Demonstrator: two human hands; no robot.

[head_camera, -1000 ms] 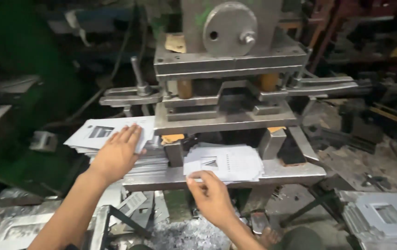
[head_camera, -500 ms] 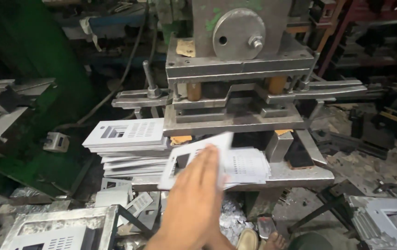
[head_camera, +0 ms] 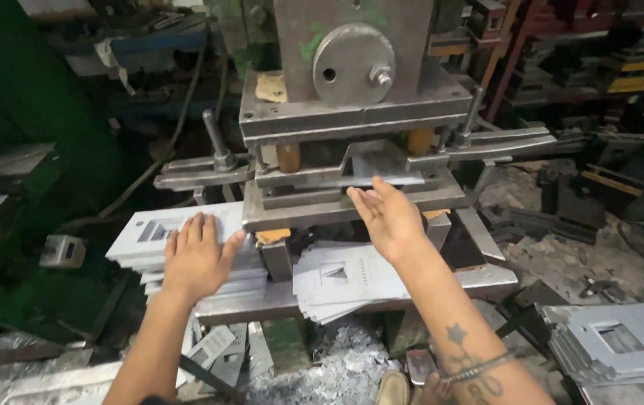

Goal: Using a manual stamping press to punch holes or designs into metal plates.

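The left hand (head_camera: 196, 259) lay flat, fingers spread, on the stack of pale punched metal sheets (head_camera: 158, 238); the right hand (head_camera: 386, 215), open, pushed a thin grey sheet (head_camera: 382, 174) into the steel press die (head_camera: 352, 196), best kept square.

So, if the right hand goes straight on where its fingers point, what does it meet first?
Probably the metal sheet lying in the press die; the right hand points up-left toward it, fingertips seeming just short, though depth is unclear.

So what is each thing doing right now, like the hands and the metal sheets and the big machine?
Left hand: open, flat on the left stack.
Right hand: open, fingers at the press gap, holding nothing.
Left stack of sheets: piled flat, under the left hand.
Middle stack of sheets: fanned out unevenly on the bench.
Sheet in the press: lying flat in the gap.
Press: top plate raised.
Right stack of sheets: piled low, untouched.
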